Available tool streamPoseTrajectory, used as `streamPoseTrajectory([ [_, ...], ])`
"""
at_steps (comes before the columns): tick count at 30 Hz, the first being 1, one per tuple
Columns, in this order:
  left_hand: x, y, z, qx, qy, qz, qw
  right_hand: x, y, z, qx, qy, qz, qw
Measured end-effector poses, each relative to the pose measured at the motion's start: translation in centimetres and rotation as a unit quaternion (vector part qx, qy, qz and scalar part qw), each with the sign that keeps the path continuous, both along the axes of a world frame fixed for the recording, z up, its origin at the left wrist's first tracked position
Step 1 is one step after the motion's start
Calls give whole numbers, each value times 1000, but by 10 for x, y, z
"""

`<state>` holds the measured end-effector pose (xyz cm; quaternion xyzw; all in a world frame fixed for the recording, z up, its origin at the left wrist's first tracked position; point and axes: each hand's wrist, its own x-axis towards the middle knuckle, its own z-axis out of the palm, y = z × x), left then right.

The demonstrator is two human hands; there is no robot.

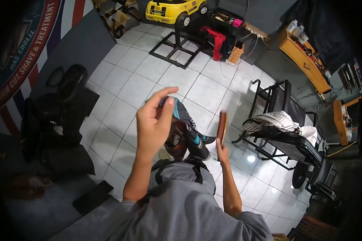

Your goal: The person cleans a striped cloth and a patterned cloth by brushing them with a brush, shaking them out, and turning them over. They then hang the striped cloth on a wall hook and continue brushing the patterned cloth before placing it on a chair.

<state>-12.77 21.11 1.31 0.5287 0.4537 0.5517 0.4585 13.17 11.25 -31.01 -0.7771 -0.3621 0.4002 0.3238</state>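
Note:
My left hand [153, 122] is raised in front of my body, with its thumb and index finger apart. A small patch of dark blue shows between them; whether it is an object or clothing behind cannot be told. My right hand [222, 154] grips the lower end of a thin brown object [222, 126], held upright and seen nearly edge-on. Below and between my hands are my legs in dark trousers [184, 120] with teal stripes, above the tiled floor [140, 86].
A black metal-framed chair [287, 90] with a striped cloth [275, 121] stands at the right. A black metal frame [177, 62] and a yellow toy car [165, 13] are ahead. Wooden drawers [303, 62] line the right wall. Dark chairs [56, 116] stand at the left.

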Motion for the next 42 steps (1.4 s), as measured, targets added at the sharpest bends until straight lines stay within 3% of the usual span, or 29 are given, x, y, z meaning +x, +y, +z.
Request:
streamPoseTrajectory([
  [1, 4, -2, -8, -13, 3, 0, 1000, -7, 15, 48, 41, 67, 18, 997],
  [2, 5, -2, -16, -23, 22, -11, 999, -14, 26, 60, 168, 98, 39, 980],
  [3, 7, -3, -21, -32, 40, -23, 998, -18, 34, 99, 144, 102, 105, 979],
  [5, 10, -5, -24, -56, 62, -45, 995, -43, 48, 142, 274, 51, 198, 940],
  [7, 10, -5, -30, -69, 45, -38, 996, -80, 48, 185, 256, -28, 208, 944],
  [10, 3, 0, -43, -57, -27, 13, 998, -110, 44, 145, 230, -79, 117, 963],
  [14, -29, -2, -65, -64, 92, 13, 994, -99, 50, 142, 163, -131, 104, 972],
  [16, -38, -3, -72, -40, 128, -18, 991, -76, 52, 147, 203, -161, 134, 956],
  [19, -55, -2, -74, 45, 348, -48, 935, -51, 52, 173, 230, -197, 138, 943],
  [24, -58, 1, -110, 77, 359, 80, 927, -41, 48, 214, 251, -118, 160, 947],
  [28, -59, 4, -113, 52, 360, 93, 927, -40, 44, 220, 264, -76, 194, 942],
  [31, -54, 1, -117, 89, 493, 156, 851, -39, 41, 229, 210, -81, 223, 948],
  [33, -48, 1, -108, 189, 542, 201, 794, -35, 40, 226, 213, -91, 241, 942],
  [35, -44, 2, -106, 182, 477, 155, 846, -23, 43, 212, 243, -116, 212, 939],
  [37, -43, 4, -112, 57, 278, 7, 959, -11, 49, 210, 251, -143, 184, 939],
  [42, -25, 0, -79, 26, 264, -153, 952, 9, 75, 200, 298, -198, 42, 933],
])
